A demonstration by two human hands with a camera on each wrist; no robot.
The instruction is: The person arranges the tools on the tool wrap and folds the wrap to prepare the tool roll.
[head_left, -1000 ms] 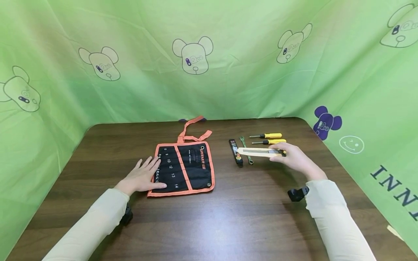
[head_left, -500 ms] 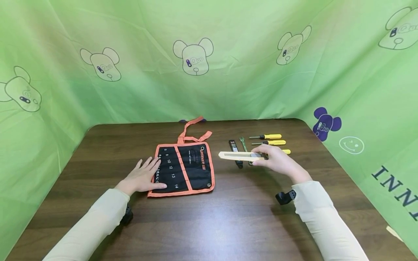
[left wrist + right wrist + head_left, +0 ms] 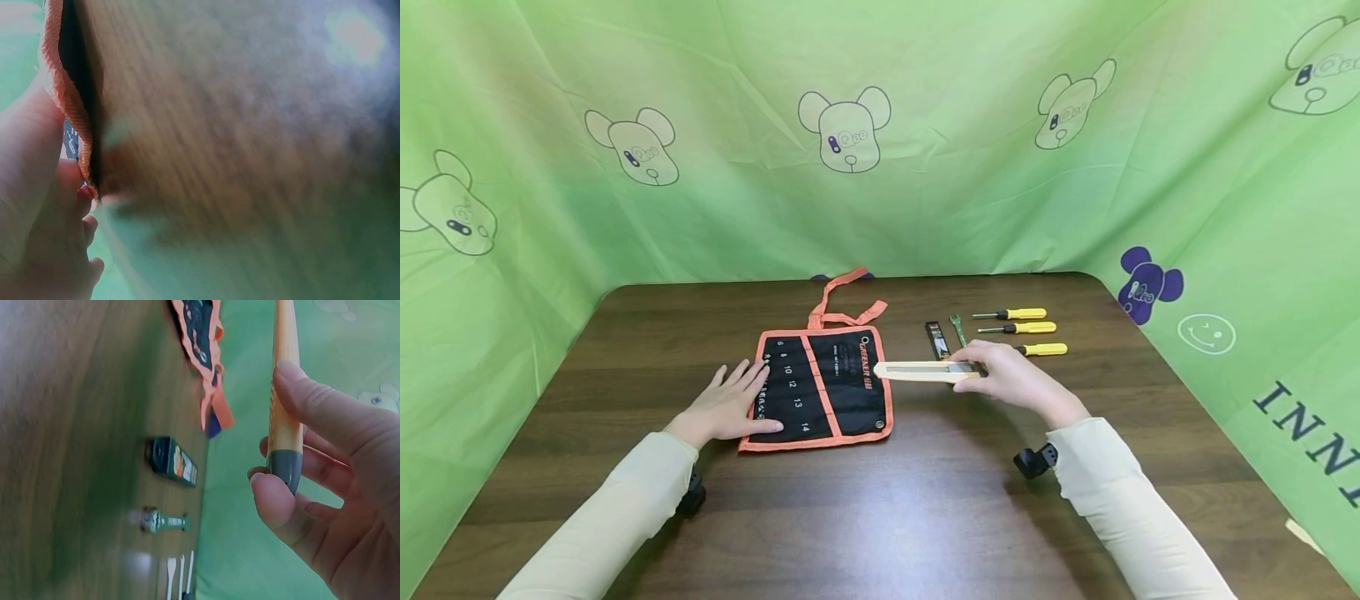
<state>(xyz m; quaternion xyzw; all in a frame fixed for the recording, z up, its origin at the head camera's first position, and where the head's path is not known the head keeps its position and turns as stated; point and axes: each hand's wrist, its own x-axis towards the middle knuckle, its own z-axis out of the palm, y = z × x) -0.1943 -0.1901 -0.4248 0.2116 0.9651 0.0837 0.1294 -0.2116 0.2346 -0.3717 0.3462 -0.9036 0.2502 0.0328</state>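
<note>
A black tool pouch [image 3: 853,412] with orange edging and numbered slots lies flat on the table. My left hand [image 3: 726,406] rests spread on its left side, fingers straight; in the left wrist view the thumb and fingers lie along the orange edge. My right hand [image 3: 1011,377] pinches the dark end of a pale yellow utility knife [image 3: 917,371] between thumb and fingers. The knife is held level above the table, its far tip over the pouch's right edge. In the right wrist view the thumb and curled fingers sit around the knife's handle [image 3: 287,425].
Behind the right hand lie a slim black box [image 3: 937,340], a green wrench [image 3: 957,329] and three yellow-handled screwdrivers [image 3: 1030,327]. The pouch's orange strap [image 3: 835,304] trails toward the table's back edge. A green printed cloth [image 3: 850,217] hangs behind and beside the table.
My right hand has carried the knife leftward, from over the box and wrench to the pouch's right edge. A third screwdriver has come into sight behind it. The left hand stays put.
</note>
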